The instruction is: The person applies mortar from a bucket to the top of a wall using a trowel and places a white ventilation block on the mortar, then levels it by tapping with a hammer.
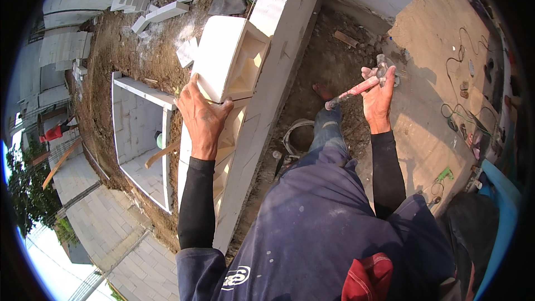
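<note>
A pale block (223,50) with a smooth white top and a deep faceted recess in its right side stands on the low wall. Across its near end lies my left hand (203,114), fingers over the left edge and thumb at the right edge, gripping it. Similar faceted blocks (224,150) continue toward me, partly under my left hand and forearm. My right hand (380,100), off to the right of the wall, is closed around a hammer (356,90) close to its grey head. The reddish handle points left and ends in a dark tip.
The light block wall (281,72) runs from near me to the far end. Left of it are a block enclosure (145,92) and loose white blocks (161,12) on soil. A wire coil (298,136) lies by my leg; cables (460,114) cross the ground at right.
</note>
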`<move>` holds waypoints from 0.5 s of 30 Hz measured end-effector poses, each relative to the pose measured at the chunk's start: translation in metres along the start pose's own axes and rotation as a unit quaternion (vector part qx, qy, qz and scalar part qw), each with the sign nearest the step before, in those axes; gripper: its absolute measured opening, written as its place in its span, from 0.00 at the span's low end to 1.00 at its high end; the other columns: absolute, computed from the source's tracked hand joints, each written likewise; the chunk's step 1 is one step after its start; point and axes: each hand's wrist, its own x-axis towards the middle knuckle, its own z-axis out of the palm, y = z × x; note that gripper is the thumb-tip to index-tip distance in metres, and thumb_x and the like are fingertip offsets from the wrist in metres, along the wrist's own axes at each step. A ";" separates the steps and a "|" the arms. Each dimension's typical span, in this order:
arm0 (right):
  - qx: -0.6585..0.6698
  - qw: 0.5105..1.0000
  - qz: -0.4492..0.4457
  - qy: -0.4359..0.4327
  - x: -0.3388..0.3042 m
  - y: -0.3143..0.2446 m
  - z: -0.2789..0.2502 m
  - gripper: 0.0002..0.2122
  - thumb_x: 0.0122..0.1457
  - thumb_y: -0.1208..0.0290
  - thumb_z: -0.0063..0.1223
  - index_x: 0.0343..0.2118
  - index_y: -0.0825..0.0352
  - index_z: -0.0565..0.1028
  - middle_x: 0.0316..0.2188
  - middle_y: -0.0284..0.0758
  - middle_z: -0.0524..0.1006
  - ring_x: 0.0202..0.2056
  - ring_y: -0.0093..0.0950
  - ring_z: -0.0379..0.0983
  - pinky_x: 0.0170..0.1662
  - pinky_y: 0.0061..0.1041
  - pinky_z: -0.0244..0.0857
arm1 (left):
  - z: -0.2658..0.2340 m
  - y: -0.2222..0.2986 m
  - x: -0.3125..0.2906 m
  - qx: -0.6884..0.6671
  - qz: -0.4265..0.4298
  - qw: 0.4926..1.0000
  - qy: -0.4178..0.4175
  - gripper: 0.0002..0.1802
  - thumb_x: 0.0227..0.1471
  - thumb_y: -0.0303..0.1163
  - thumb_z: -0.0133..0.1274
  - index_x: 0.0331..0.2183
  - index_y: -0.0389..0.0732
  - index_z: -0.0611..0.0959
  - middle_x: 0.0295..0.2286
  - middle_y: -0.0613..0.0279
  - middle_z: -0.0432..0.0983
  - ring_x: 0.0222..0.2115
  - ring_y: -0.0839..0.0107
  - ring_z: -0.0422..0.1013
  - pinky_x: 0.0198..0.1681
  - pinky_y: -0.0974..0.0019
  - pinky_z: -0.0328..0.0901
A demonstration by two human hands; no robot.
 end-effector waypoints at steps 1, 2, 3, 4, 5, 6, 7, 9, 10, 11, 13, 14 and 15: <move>0.012 0.999 0.023 -0.024 -0.011 -0.007 -0.001 0.27 0.61 0.48 0.57 0.55 0.61 0.67 0.46 0.36 0.70 0.57 0.35 0.62 0.60 0.45 0.54 | -0.001 0.000 -0.001 0.000 0.000 1.000 0.000 0.50 0.34 0.38 0.68 0.59 0.34 0.66 0.49 0.43 0.69 0.54 0.49 0.63 0.61 0.50 0.52; -0.004 0.999 0.032 0.021 -0.031 -0.017 0.018 0.23 0.61 0.51 0.57 0.53 0.59 0.69 0.52 0.40 0.70 0.65 0.43 0.52 0.63 0.52 0.52 | -0.001 -0.001 -0.002 -0.001 0.001 1.000 0.000 0.50 0.34 0.38 0.68 0.59 0.34 0.66 0.49 0.43 0.70 0.54 0.50 0.63 0.61 0.49 0.52; 0.017 0.998 0.058 -0.006 -0.039 -0.016 0.012 0.21 0.61 0.52 0.58 0.51 0.59 0.70 0.52 0.39 0.70 0.64 0.42 0.55 0.63 0.52 0.53 | 0.000 -0.002 -0.002 -0.001 0.000 1.000 0.001 0.50 0.34 0.38 0.68 0.58 0.34 0.66 0.50 0.43 0.70 0.54 0.50 0.63 0.61 0.49 0.52; 0.036 0.995 0.084 -0.034 -0.045 -0.016 0.005 0.20 0.61 0.54 0.58 0.50 0.60 0.71 0.51 0.39 0.71 0.63 0.41 0.57 0.63 0.52 0.55 | 0.001 -0.003 -0.001 -0.002 0.009 1.000 0.003 0.49 0.34 0.39 0.68 0.58 0.34 0.67 0.50 0.44 0.70 0.54 0.50 0.63 0.61 0.48 0.52; 0.054 0.990 0.111 -0.064 -0.052 -0.016 0.001 0.18 0.61 0.56 0.59 0.49 0.60 0.72 0.51 0.39 0.71 0.62 0.41 0.59 0.62 0.52 0.56 | 0.002 -0.003 -0.001 0.003 0.011 1.000 0.003 0.49 0.35 0.39 0.68 0.58 0.35 0.67 0.49 0.44 0.71 0.54 0.50 0.63 0.62 0.48 0.52; 0.044 0.990 0.115 -0.063 -0.059 -0.014 -0.003 0.17 0.60 0.58 0.59 0.47 0.61 0.72 0.51 0.39 0.72 0.61 0.40 0.62 0.62 0.50 0.57 | 0.002 -0.003 -0.001 0.007 0.012 1.000 0.003 0.49 0.35 0.40 0.68 0.58 0.35 0.67 0.49 0.44 0.71 0.54 0.50 0.63 0.62 0.47 0.52; 0.034 0.990 0.118 -0.062 -0.068 -0.012 -0.005 0.15 0.60 0.61 0.60 0.45 0.62 0.73 0.51 0.40 0.73 0.59 0.40 0.65 0.62 0.48 0.58 | 0.002 -0.003 -0.001 0.012 0.013 1.000 0.003 0.49 0.35 0.40 0.68 0.58 0.35 0.67 0.49 0.44 0.71 0.54 0.50 0.64 0.62 0.47 0.52; 0.014 0.990 0.126 -0.062 -0.082 -0.007 -0.006 0.12 0.59 0.66 0.60 0.42 0.65 0.74 0.51 0.42 0.75 0.55 0.39 0.71 0.62 0.45 0.61 | 0.006 -0.009 -0.003 0.011 0.010 1.000 0.005 0.49 0.35 0.41 0.68 0.58 0.36 0.67 0.49 0.45 0.71 0.55 0.50 0.64 0.64 0.45 0.50; 0.029 0.990 0.125 -0.050 -0.086 0.005 -0.011 0.10 0.59 0.69 0.59 0.40 0.65 0.74 0.53 0.48 0.74 0.55 0.40 0.72 0.60 0.43 0.65 | 0.005 -0.009 -0.003 0.009 0.007 1.000 -0.002 0.49 0.35 0.41 0.67 0.58 0.36 0.67 0.49 0.45 0.71 0.55 0.50 0.64 0.64 0.45 0.49; 0.072 0.987 0.134 -0.054 -0.091 0.015 -0.010 0.08 0.60 0.70 0.58 0.40 0.66 0.74 0.53 0.49 0.74 0.55 0.41 0.72 0.60 0.43 0.67 | 0.005 -0.010 -0.003 0.006 0.003 1.000 -0.007 0.49 0.35 0.41 0.67 0.58 0.36 0.67 0.50 0.45 0.71 0.55 0.51 0.64 0.64 0.45 0.49; 0.114 0.978 0.159 -0.069 -0.099 0.033 -0.006 0.05 0.61 0.71 0.56 0.36 0.65 0.73 0.55 0.51 0.72 0.59 0.44 0.68 0.64 0.44 0.62 | 0.006 -0.012 -0.003 0.010 0.014 1.000 0.004 0.49 0.35 0.41 0.67 0.58 0.36 0.67 0.50 0.45 0.71 0.55 0.51 0.64 0.64 0.46 0.50; 0.130 0.974 0.166 -0.079 -0.100 0.040 -0.006 0.05 0.61 0.71 0.55 0.37 0.65 0.73 0.56 0.51 0.72 0.59 0.44 0.68 0.64 0.44 0.62 | 0.007 -0.013 -0.003 0.011 0.020 1.000 0.008 0.49 0.35 0.41 0.67 0.58 0.36 0.67 0.50 0.45 0.71 0.55 0.51 0.64 0.63 0.46 0.50; 0.142 0.971 0.169 -0.088 -0.101 0.046 -0.004 0.05 0.61 0.70 0.56 0.36 0.65 0.74 0.56 0.51 0.72 0.59 0.43 0.69 0.64 0.44 0.62 | 0.007 -0.012 -0.004 0.011 0.016 1.000 0.005 0.49 0.35 0.41 0.67 0.59 0.36 0.67 0.50 0.45 0.71 0.55 0.51 0.64 0.63 0.46 0.50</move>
